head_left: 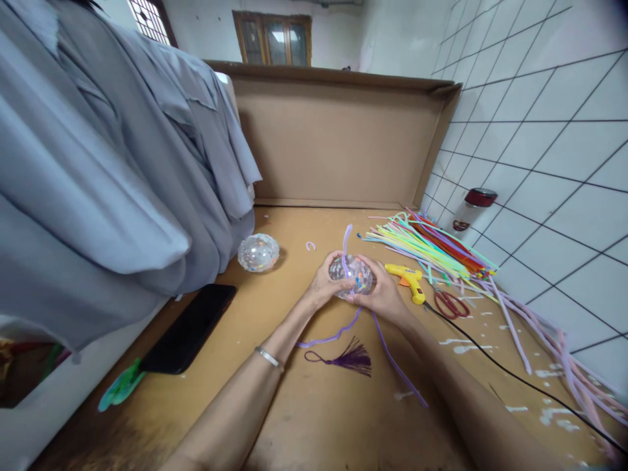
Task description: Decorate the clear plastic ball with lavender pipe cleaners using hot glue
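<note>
Tiled wall beside desk. My left hand and right hand cup clear ball over desk, grip closed to ball's width; lilac strip against it, purple tassel nearby.

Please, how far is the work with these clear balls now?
Seemingly done: colourful bits show inside the held ball and the other ball. In hand: left hand and right hand hold one, a lavender pipe cleaner against it, tip free. Probably left: fastening that strip and the loose purple tassel; the yellow glue gun lies unheld.
</note>
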Tool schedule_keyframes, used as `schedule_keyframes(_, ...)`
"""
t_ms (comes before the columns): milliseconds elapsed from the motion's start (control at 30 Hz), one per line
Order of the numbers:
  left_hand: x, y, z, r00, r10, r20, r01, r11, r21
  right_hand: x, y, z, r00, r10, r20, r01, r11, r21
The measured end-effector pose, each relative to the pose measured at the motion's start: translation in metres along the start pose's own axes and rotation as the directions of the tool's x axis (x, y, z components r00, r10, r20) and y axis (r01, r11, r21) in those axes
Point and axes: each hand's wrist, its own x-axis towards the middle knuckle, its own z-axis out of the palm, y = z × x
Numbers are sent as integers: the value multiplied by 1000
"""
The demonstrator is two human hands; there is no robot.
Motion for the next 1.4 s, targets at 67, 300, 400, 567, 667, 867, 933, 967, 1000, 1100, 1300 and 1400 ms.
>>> schedule_keyframes(67, 0, 1, 1, 1000, -16, 21, 16, 1000, 14, 0, 2, 1, 1000, 17, -2, -16, 1000, 26)
schedule_keyframes(300, -6, -2, 6, 999, 28, -22, -25, 994, 108, 0, 5, 2, 999, 20, 28, -22, 997, 78)
schedule_keyframes(400, -7, -4, 6, 998, 48, -40, -41, 985, 168, 0, 5, 0, 998, 23, 66, -27, 998, 60)
schedule_keyframes(567, -5, -5, 5, 995, 72, -63, -58, 978, 201, 0, 3, -1, 993, 48, 108, -51, 998, 29)
schedule_keyframes(667, -4, -6, 5, 994, 87, -70, -71, 976, 205, 0, 2, -1, 995, 38, 90, -41, 999, 27)
schedule_keyframes(867, -6, -7, 8, 994, 114, 0, -111, 971, 212, 0, -1, -2, 996, -78, 50, 78, 997, -4)
schedule_keyframes(933, -7, -7, 9, 994, 109, 19, -111, 971, 214, 0, -2, -4, 995, -87, 50, 88, 996, -19)
schedule_keyframes(967, -7, -7, 9, 994, 105, 24, -108, 970, 217, 0, -3, -5, 994, -89, 59, 91, 995, -29)
schedule_keyframes(1000, -7, -7, 9, 995, 100, 24, -103, 970, 220, 0, -5, -6, 993, -91, 73, 94, 995, -40)
schedule_keyframes(1100, -8, -8, 9, 996, 92, 12, -92, 970, 227, 0, -8, -8, 989, -98, 112, 105, 993, -59)
schedule_keyframes(1300, -8, -9, 8, 997, 81, 3, -79, 966, 246, -1, -14, -9, 984, -119, 131, 124, 992, -37)
schedule_keyframes(1400, -7, -11, 8, 996, 92, 4, -90, 967, 238, -1, -17, -9, 983, -122, 138, 129, 991, -39)
